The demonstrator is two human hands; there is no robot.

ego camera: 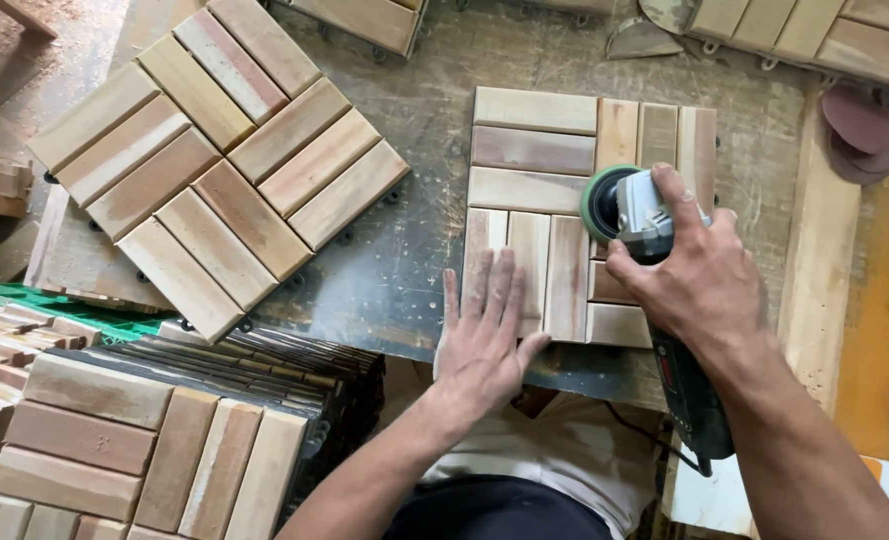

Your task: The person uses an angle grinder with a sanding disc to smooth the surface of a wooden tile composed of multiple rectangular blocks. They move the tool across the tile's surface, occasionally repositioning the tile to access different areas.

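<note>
Right hand [690,275] grips sander [630,212]; left hand [485,335] flat on wooden tile [535,150].

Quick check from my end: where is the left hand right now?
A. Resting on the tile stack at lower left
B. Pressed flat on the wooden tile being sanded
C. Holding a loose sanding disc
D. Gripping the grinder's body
B: the left hand lies flat, fingers spread, on the wooden tile, while the right hand holds the angle grinder.

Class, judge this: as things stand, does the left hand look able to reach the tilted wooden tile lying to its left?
Probably yes: the left hand lies flat on the tile being sanded, and only bare workbench separates it from the tilted tile.
</note>
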